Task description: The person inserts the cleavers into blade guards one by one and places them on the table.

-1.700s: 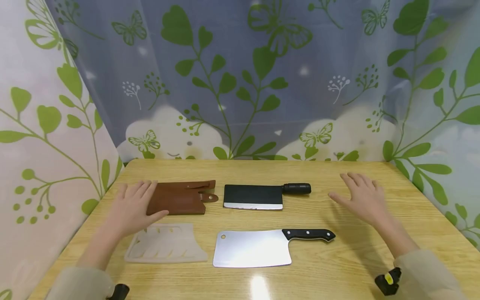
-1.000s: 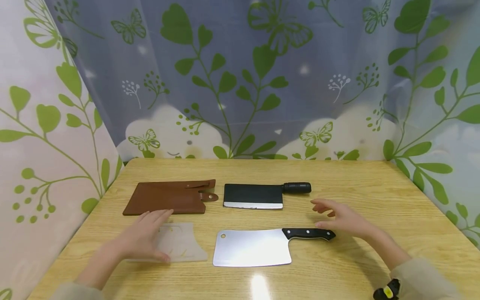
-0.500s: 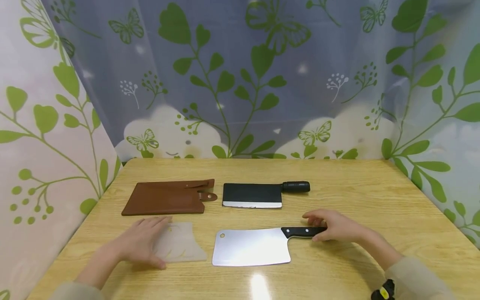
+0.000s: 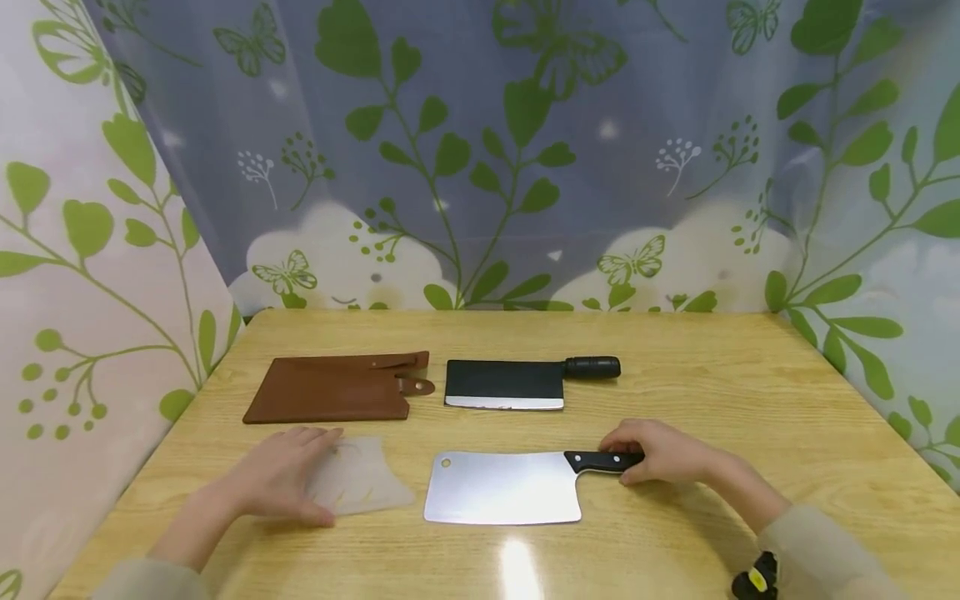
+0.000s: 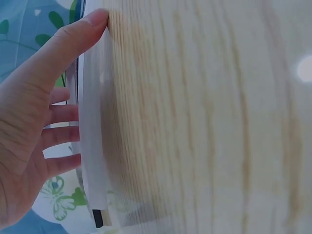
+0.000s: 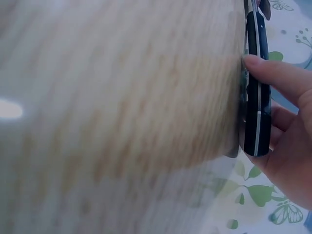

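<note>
My left hand (image 4: pixel 281 477) holds a translucent white plastic blade guard (image 4: pixel 367 477) at the front left, thumb on its near edge and fingers on its far edge. The left wrist view shows the guard's edge (image 5: pixel 91 122) between thumb and fingers. With its thumb and fingers, my right hand (image 4: pixel 671 454) grips the black riveted handle (image 4: pixel 596 461) of a shiny cleaver (image 4: pixel 502 487). That cleaver's blade lies flat, pointing left toward the guard, a small gap apart. In the right wrist view the thumb presses the handle (image 6: pixel 257 97); its butt end is hidden in the head view.
Behind the guard lies a brown leather sheath (image 4: pixel 322 392) with a snap strap. A second cleaver (image 4: pixel 504 382), dark with a bright edge and round black handle, lies to its right. Patterned curtains (image 4: pixel 480 167) stand around the wooden table (image 4: pixel 712 358).
My left hand has come down and nearer, from over the leather sheath to the blade guard, and taken hold. The right hand has moved left and inward and gripped the shiny cleaver's handle.
</note>
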The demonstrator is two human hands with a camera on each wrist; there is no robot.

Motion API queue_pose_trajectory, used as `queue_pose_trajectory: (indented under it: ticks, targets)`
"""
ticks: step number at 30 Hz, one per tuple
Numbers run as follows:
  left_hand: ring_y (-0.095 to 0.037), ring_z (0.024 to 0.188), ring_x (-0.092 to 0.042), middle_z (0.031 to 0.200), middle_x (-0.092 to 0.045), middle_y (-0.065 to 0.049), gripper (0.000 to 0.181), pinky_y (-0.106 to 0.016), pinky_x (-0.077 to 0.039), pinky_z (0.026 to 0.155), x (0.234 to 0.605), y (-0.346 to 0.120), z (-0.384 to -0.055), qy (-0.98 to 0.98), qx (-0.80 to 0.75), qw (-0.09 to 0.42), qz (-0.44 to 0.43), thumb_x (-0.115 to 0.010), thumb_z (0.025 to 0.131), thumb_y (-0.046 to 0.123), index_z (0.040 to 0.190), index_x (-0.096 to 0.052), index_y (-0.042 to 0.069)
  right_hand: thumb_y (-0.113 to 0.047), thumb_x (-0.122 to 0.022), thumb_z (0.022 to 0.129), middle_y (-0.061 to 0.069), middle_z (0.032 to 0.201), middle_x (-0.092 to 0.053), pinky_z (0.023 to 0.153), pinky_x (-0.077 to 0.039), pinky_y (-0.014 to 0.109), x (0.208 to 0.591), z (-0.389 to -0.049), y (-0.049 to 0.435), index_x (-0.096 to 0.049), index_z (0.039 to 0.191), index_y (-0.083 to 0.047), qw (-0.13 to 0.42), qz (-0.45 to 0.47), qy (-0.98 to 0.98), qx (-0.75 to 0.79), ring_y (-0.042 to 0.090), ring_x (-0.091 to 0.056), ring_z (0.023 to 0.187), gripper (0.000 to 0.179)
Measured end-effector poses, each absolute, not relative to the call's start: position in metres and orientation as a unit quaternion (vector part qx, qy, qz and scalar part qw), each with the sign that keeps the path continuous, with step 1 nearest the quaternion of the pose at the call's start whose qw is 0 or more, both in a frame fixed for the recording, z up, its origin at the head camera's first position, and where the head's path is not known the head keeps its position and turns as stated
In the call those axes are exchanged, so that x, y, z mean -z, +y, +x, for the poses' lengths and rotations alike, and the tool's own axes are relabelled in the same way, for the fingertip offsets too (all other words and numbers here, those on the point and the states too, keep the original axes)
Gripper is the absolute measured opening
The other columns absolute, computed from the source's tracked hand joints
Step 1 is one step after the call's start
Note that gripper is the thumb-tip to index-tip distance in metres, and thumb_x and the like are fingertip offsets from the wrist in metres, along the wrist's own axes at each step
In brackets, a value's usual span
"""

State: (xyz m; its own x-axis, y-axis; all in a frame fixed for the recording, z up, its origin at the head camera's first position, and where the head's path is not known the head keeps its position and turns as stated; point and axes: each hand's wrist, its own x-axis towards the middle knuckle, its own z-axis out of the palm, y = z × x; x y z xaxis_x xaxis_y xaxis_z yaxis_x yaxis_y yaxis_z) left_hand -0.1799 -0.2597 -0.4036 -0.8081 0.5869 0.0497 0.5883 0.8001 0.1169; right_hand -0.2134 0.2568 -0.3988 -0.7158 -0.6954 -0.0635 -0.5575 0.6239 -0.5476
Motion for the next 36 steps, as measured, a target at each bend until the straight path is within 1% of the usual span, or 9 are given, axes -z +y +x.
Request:
queue_pose_trajectory:
  ticks: [6, 8, 10, 14, 18, 21, 28, 32, 36]
  targets:
    - [-0.043, 0.111, -0.048, 0.122, -0.052, -0.021, 0.106, -0.056, -0.040, 0.087, 0.400, -0.258, -0.180, -0.953, 0.053, -0.003, -0.300, -0.065, 0.061, 0.073, 0.129, -0.047, -0.006, -0.011, -0.069, 0.077, -0.003, 0.096, -0.056, 0.074, -0.045, 0.034, 0.397, -0.213, 0.259, -0.063, 0.107, -0.005, 0.105, -0.362, 0.898, 0.227, 0.011, -0.051, 0.085, 0.031]
    - [-0.041, 0.111, -0.048, 0.122, -0.051, -0.020, 0.107, -0.055, -0.040, 0.086, 0.400, -0.258, -0.180, -0.954, 0.046, 0.000, -0.296, -0.063, 0.061, 0.075, 0.129, -0.047, -0.006, -0.009, -0.067, 0.077, -0.004, 0.096, -0.056, 0.074, -0.045, 0.033, 0.396, -0.213, 0.260, -0.062, 0.106, -0.005, 0.099, -0.355, 0.901, 0.230, 0.011, -0.051, 0.085, 0.030]
    - [-0.038, 0.109, -0.048, 0.121, -0.051, -0.018, 0.109, -0.053, -0.041, 0.085, 0.400, -0.258, -0.181, -0.954, 0.037, 0.012, -0.298, -0.062, 0.060, 0.077, 0.129, -0.047, -0.006, -0.010, -0.068, 0.078, -0.004, 0.094, -0.057, 0.072, -0.045, 0.032, 0.394, -0.213, 0.259, -0.062, 0.104, -0.006, 0.097, -0.350, 0.901, 0.238, 0.011, -0.052, 0.083, 0.028]
    - [-0.028, 0.101, -0.047, 0.116, -0.051, -0.013, 0.109, -0.047, -0.043, 0.083, 0.402, -0.256, -0.181, -0.948, 0.019, 0.061, -0.313, -0.065, 0.057, 0.075, 0.127, -0.048, -0.007, -0.022, -0.071, 0.081, -0.005, 0.090, -0.058, 0.069, -0.045, 0.031, 0.392, -0.213, 0.257, -0.061, 0.102, -0.009, 0.102, -0.343, 0.900, 0.248, 0.010, -0.052, 0.080, 0.027]
    - [-0.025, 0.097, -0.046, 0.109, -0.050, -0.011, 0.108, -0.044, -0.043, 0.081, 0.404, -0.254, -0.182, -0.944, 0.011, 0.092, -0.315, -0.069, 0.052, 0.071, 0.124, -0.050, -0.007, -0.031, -0.070, 0.081, -0.001, 0.097, -0.062, 0.074, -0.046, 0.034, 0.391, -0.211, 0.256, -0.062, 0.108, -0.009, 0.099, -0.345, 0.901, 0.243, 0.014, -0.056, 0.086, 0.036]
    - [-0.025, 0.095, -0.045, 0.106, -0.048, -0.009, 0.106, -0.043, -0.043, 0.079, 0.406, -0.253, -0.183, -0.945, 0.006, 0.099, -0.310, -0.070, 0.050, 0.072, 0.120, -0.052, -0.006, -0.030, -0.069, 0.083, 0.000, 0.101, -0.063, 0.075, -0.046, 0.034, 0.390, -0.209, 0.257, -0.062, 0.111, -0.008, 0.090, -0.351, 0.901, 0.240, 0.014, -0.057, 0.089, 0.036]
    - [-0.030, 0.100, -0.049, 0.112, -0.051, -0.014, 0.105, -0.048, -0.041, 0.081, 0.408, -0.248, -0.185, -0.943, 0.001, 0.125, -0.307, -0.073, 0.048, 0.067, 0.122, -0.048, -0.004, -0.020, -0.069, 0.083, -0.008, 0.089, -0.059, 0.063, -0.041, 0.025, 0.389, -0.207, 0.263, -0.062, 0.107, -0.012, 0.055, -0.354, 0.893, 0.272, 0.006, -0.049, 0.074, 0.027]
    - [-0.030, 0.101, -0.050, 0.114, -0.053, -0.014, 0.104, -0.047, -0.040, 0.083, 0.404, -0.240, -0.189, -0.939, -0.005, 0.139, -0.315, -0.073, 0.049, 0.064, 0.123, -0.047, -0.004, -0.016, -0.068, 0.082, -0.009, 0.087, -0.058, 0.061, -0.041, 0.025, 0.388, -0.208, 0.268, -0.062, 0.107, -0.012, 0.035, -0.344, 0.896, 0.279, 0.005, -0.049, 0.072, 0.026]
    - [-0.030, 0.104, -0.050, 0.116, -0.053, -0.015, 0.104, -0.047, -0.040, 0.084, 0.398, -0.228, -0.192, -0.930, -0.029, 0.161, -0.328, -0.071, 0.050, 0.066, 0.125, -0.048, -0.003, -0.016, -0.069, 0.083, -0.009, 0.087, -0.058, 0.060, -0.041, 0.025, 0.387, -0.209, 0.270, -0.063, 0.107, -0.011, 0.013, -0.338, 0.898, 0.283, 0.005, -0.048, 0.071, 0.026]
